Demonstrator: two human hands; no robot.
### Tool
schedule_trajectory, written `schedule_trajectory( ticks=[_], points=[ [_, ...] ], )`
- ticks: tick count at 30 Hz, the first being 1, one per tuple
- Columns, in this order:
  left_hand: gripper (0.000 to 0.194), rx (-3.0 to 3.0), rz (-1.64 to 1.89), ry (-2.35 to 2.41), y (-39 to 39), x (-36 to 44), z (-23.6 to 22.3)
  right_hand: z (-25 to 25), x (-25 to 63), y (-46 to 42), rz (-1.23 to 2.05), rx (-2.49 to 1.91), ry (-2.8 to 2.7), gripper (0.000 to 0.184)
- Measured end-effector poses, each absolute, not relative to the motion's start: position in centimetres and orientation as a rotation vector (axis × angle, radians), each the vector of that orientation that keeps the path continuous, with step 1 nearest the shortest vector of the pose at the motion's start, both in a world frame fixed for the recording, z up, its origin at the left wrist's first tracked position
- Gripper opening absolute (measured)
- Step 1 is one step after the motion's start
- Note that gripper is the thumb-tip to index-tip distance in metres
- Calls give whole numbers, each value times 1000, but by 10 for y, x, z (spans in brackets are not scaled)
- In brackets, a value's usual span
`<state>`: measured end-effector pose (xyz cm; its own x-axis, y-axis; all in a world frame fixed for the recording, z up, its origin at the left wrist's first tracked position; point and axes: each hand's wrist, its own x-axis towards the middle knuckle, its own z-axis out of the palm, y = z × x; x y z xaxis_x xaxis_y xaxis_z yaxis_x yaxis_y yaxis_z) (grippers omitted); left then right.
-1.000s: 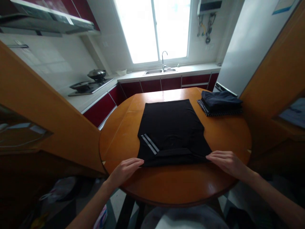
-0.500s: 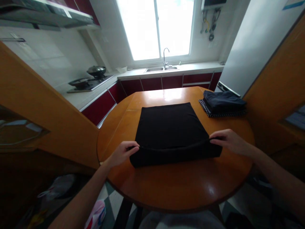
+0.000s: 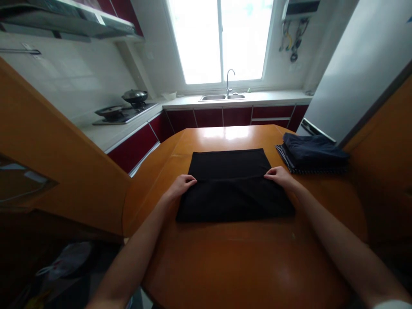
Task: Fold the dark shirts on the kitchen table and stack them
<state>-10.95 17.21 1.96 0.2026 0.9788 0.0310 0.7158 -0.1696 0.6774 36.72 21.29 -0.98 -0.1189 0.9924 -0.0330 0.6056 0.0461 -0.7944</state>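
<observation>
A black cloth garment [image 3: 234, 199] lies flat on the wooden table, its near part folded over toward the far side. The fold's loose edge runs across the middle of the cloth. My left hand [image 3: 183, 185] pinches that edge at its left corner, fingers closed on the fabric. At the right corner, my right hand [image 3: 279, 176] grips the same edge between thumb and fingers. What kind of garment it is, I cannot tell.
A stack of folded dark clothes [image 3: 313, 154] sits at the table's right. The orange-brown table [image 3: 244, 262] has a rounded edge. Beyond it are a counter with a sink [image 3: 214, 98], a stove with pans [image 3: 111, 112] and a fridge [image 3: 350, 64].
Both hands have moved away from me, carrying the near edge of the black cloth farther over it. The folded part is now wider and lies flatter. The camera view has shifted slightly.
</observation>
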Motion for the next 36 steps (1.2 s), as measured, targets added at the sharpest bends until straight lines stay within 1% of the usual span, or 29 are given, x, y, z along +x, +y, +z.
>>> schedule_trajectory(
  ticks=[4, 8, 12, 15, 18, 21, 24, 26, 28, 32, 36],
  points=[
    [35, 2001, 735, 1660, 177, -109, 9, -21, 369, 220, 729, -1626, -1864, 21],
    [30, 2077, 788, 1698, 178, -109, -2, -26, 369, 220, 595, -1625, -1898, 21],
    [28, 2138, 742, 1732, 180, -115, -8, -25, 368, 217, 545, -1653, -1917, 19],
    [28, 2204, 709, 1789, 177, -111, -1, -15, 367, 210, 428, -1782, -1967, 18],
    [39, 2368, 740, 1792, 163, -85, 12, 1, 350, 194, 140, -1895, -2015, 26],
    [49, 2614, 630, 1585, 141, -33, 15, 10, 306, 167, -53, -1697, -2118, 42],
    [53, 2785, 431, 1390, 126, 18, 1, 1, 250, 141, 41, -1410, -2357, 54],
    [55, 2829, 353, 1356, 124, 38, -13, -11, 224, 133, 133, -1363, -2440, 58],
    [57, 2821, 331, 1380, 127, 43, -24, -23, 216, 133, 200, -1392, -2457, 62],
    [63, 2684, 342, 1503, 134, 23, -28, -35, 246, 147, 264, -1537, -2402, 73],
    [65, 2494, 283, 1681, 135, -19, -25, -39, 292, 158, 272, -1669, -2364, 75]
  ],
)
